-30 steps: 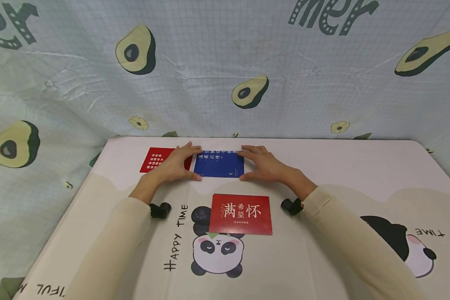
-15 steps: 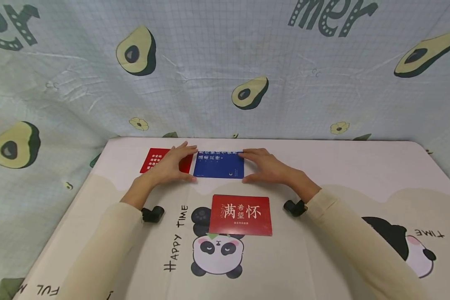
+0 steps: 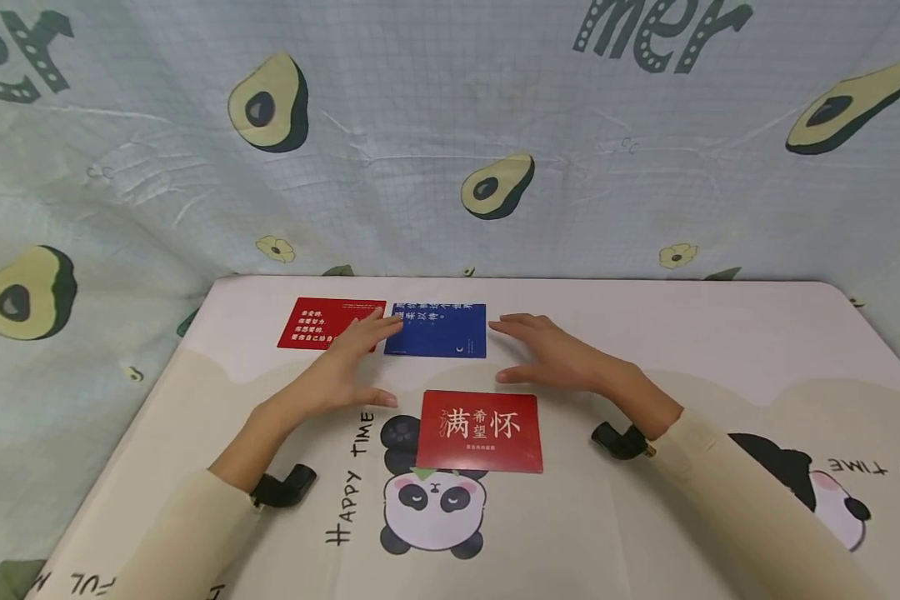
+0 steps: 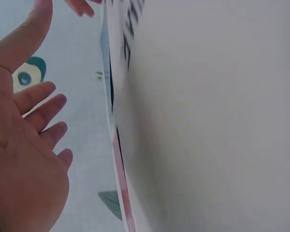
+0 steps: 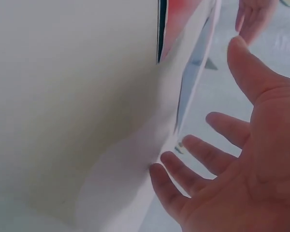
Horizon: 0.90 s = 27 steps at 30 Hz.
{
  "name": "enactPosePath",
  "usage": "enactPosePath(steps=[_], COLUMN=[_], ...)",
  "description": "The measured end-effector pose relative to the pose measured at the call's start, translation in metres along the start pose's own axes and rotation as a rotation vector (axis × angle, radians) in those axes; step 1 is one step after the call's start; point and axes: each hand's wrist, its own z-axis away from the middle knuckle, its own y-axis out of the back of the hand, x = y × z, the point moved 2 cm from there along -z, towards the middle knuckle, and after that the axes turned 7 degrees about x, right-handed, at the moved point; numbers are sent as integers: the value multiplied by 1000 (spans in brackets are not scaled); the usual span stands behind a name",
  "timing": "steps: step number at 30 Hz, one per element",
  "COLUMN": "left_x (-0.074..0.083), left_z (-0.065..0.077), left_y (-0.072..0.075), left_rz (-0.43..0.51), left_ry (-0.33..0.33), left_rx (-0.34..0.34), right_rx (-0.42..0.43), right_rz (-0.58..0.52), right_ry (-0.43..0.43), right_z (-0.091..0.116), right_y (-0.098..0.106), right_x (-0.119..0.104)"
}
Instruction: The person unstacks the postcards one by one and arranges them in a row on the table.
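Note:
A blue card point(image 3: 446, 333) with white writing lies flat near the table's far edge, close beside a red card point(image 3: 317, 317) on its left. Nearer the front, a second red card point(image 3: 481, 448) with large white characters overlaps a printed panda. My left hand point(image 3: 337, 367) has its fingers spread, overlapping both back cards in the head view and covering part of the left red one. To the right of the blue card is my right hand point(image 3: 562, 354), fingers extended and apart from the card. The wrist views show both palms, left point(image 4: 24, 150) and right point(image 5: 246, 154), holding nothing.
A pale printed cloth covers the table point(image 3: 682, 333), with panda drawings and lettering. Behind the far edge hangs a curtain point(image 3: 390, 125) with avocado prints. Black wrist cameras, left point(image 3: 285, 486) and right point(image 3: 618, 440), stick out inward from both wrists.
Both hands have let go of the blue card's sides and drawn back toward the front, the right also outward. More of the left red card is uncovered. The cards stay in place.

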Motion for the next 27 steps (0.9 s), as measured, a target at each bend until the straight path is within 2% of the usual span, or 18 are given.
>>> enactPosePath(steps=[6, 12, 19, 23, 27], left_x=[19, 35, 48, 51, 48], left_z=[20, 32, 39, 40, 38], left_y=[-11, -24, -37, -42, -47], left_rz=[70, 102, 98, 118, 128], left_ry=[32, 99, 131, 140, 134], left_rx=[3, -22, -88, -116, -120], right_rx=[-27, -3, 87, 129, 127], right_rz=[-36, -101, -221, -222, -263], right_ry=[-28, 5, 51, 34, -4], right_z=[27, 57, 83, 92, 98], right_y=[0, 0, -6, -14, -21], right_x=[-4, -13, -22, -22, -21])
